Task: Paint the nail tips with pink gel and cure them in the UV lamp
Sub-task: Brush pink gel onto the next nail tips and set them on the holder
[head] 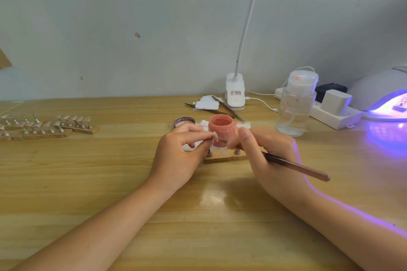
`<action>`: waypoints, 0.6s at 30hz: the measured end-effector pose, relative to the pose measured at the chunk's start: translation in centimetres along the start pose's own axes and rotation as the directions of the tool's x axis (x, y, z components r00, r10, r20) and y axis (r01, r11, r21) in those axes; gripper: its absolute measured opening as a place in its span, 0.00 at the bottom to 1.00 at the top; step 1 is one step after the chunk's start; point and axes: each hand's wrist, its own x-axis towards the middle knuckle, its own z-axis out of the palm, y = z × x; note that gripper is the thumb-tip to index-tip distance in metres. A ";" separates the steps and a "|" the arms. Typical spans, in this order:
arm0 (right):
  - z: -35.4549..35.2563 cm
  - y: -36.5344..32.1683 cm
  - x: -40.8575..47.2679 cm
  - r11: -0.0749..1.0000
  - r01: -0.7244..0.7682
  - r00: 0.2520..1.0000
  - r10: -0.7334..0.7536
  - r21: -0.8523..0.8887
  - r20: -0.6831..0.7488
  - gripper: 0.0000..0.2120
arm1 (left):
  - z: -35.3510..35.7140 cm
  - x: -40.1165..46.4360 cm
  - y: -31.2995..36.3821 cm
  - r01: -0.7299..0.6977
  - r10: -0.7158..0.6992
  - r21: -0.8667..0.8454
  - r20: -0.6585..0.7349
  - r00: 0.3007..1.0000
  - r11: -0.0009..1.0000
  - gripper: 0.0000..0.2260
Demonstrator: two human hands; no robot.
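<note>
A nail tip [214, 138] is pinched between thumb and forefinger of the left hand [178, 156], held just above a small wooden block [224, 156] that is set on the table [88, 171]. The tip pokes out to the right of the fingertips, its pink-coated face exposed. A brush [295, 166] is gripped pen-style in the right hand [271, 154], fingers curled tight round the handle, thumb raised on top. The brush head [223, 140] is laid against the nail tip, right between the two hands. An open jar of pink gel [221, 128] is seen directly behind the fingers, on a white wipe [244, 126]; its lid [184, 121] is placed just left of it. Two metal pegs are seen standing on the block; one is partly hidden by the left fingers. Rows of nail tips on stands [44, 125] are lined up well to the left. The UV lamp [383, 99] is lit purple at far right, well apart from the hands. A clear pump bottle [295, 105], a power strip [334, 112] and a clip lamp [235, 92] are found at the back.
</note>
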 end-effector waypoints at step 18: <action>0.1 -0.7 0.1 0.941 -0.226 0.973 0.229 0.253 0.018 0.20 | -0.2 0.1 0.3 0.046 -0.046 -0.059 0.004 0.999 0.997 0.04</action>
